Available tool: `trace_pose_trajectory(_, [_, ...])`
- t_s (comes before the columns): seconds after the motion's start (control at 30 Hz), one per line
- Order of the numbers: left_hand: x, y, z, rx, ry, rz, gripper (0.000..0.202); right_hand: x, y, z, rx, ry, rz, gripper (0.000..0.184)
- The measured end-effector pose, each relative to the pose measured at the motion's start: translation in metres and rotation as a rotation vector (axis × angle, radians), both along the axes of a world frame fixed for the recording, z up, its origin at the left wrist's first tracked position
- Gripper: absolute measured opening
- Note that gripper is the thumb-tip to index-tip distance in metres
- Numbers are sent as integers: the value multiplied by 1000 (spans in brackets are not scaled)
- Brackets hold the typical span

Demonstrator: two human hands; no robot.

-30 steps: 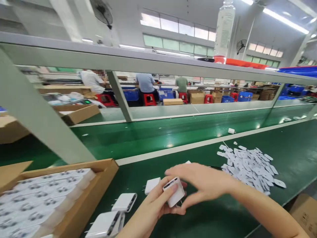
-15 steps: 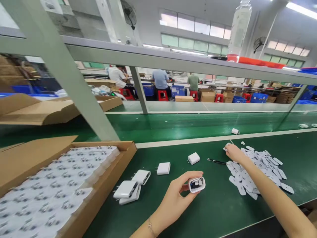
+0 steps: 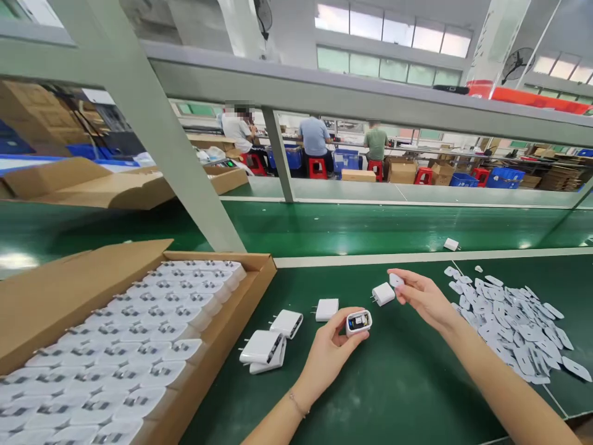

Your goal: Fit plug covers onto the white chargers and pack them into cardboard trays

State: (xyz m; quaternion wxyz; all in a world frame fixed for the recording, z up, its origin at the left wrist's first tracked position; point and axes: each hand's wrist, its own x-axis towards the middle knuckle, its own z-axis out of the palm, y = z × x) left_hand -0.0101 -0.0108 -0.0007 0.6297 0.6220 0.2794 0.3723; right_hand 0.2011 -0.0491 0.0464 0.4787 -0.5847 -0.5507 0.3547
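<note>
Between the thumb and fingers of my left hand (image 3: 327, 355) is a white charger housing (image 3: 359, 322), its open end facing me with dark electronics inside. My right hand (image 3: 426, 300) pinches a small white end cap (image 3: 396, 280), held apart from the housing, to its upper right. Just behind the cap lies a white plug charger (image 3: 383, 294). Another charger (image 3: 327, 309) rests beyond my left hand. Further left, several open-ended chargers (image 3: 262, 347) are grouped, some leaning on each other. A heap of white end caps (image 3: 514, 321) spreads over the bench at right.
A cardboard box (image 3: 227, 340) holding rows of chargers (image 3: 125, 352), prongs up, stands at left. A slanted metal post (image 3: 185, 148) and a shelf beam (image 3: 324, 83) cross ahead. Beyond the green bench (image 3: 380, 395), people sit on red stools. One charger (image 3: 451, 244) lies near the back strip.
My right hand has come left from the heap of caps, bringing one cap near the housing. My left hand has shifted slightly left and up with the housing. The view has turned a little left.
</note>
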Motion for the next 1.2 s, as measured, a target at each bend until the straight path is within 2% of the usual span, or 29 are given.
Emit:
trace_pose_trajectory(0.1, [-5, 1, -3, -36, -12, -14, 26, -29, 2, -9, -6, 327, 59, 43])
trace_pose_trajectory(0.17, [-7, 0, -1, -38, 6, -9, 26, -37, 0, -16, -21, 394, 86, 39])
trace_pose_trajectory(0.23, [-6, -1, 3, -41, 46, -6, 26, -41, -4, -19, -7, 309, 105, 34])
trace_pose_trajectory(0.37, [-2, -2, 3, -29, 151, 1, 30, -41, -15, -21, 135, -103, 162, 30])
trace_pose_trajectory(0.43, [-1, -3, 1, 12, 201, 10, 32, -42, -20, -21, 173, -237, 224, 33])
trace_pose_trajectory(0.53, [-1, -5, 3, 34, 208, -28, 38, -43, -22, -24, 171, -279, 276, 35])
trace_pose_trajectory(0.67, [-4, -6, 11, -142, 29, -180, 40, -45, -23, -28, 145, -287, 295, 35])
trace_pose_trajectory(0.73, [-6, -5, 13, -226, -17, -202, 33, -46, -24, -28, 144, -311, 312, 32])
trace_pose_trajectory(0.8, [-6, -4, 13, -256, -20, -172, 29, -48, -25, -28, 144, -323, 318, 32])
trace_pose_trajectory(0.87, [-6, -2, 12, -243, -26, -119, 26, -48, -25, -27, 121, -276, 291, 37])
trace_pose_trajectory(0.97, [-6, -1, 13, -208, -31, -55, 24, -46, -24, -28, 23, -73, 221, 43])
trace_pose_trajectory(1.1, [-6, -3, 17, -190, -29, -20, 23, -48, -21, -31, -146, 223, 262, 37])
trace_pose_trajectory(1.2, [-7, -5, 15, -166, 9, 4, 21, -55, -23, -32, -137, 229, 250, 35])
